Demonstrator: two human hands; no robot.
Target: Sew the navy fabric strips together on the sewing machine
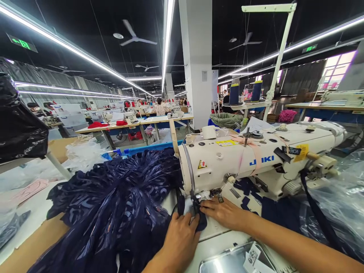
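Observation:
A white sewing machine (210, 161) marked JUKI stands in front of me. Dark navy fabric (200, 222) lies under its needle area. My left hand (182, 235) rests on this fabric just before the presser foot, fingers bent and pressed down on it. On the other side of the needle, my right hand (220, 212) lies flat with its fingers stretched toward the foot, the fingertips at the fabric's edge. The needle tip itself is too small to make out. To the left spreads a large heap of navy lace garments (122, 193), which joins the fabric near my left hand.
A metal tray (224, 263) with paper labels sits at the front edge. Navy scraps (247, 189) lie behind my right hand. Two navy thread cones (234, 94) stand behind the machine. A black plastic bag (22, 121) hangs at left, and clear plastic (338, 201) lies at right.

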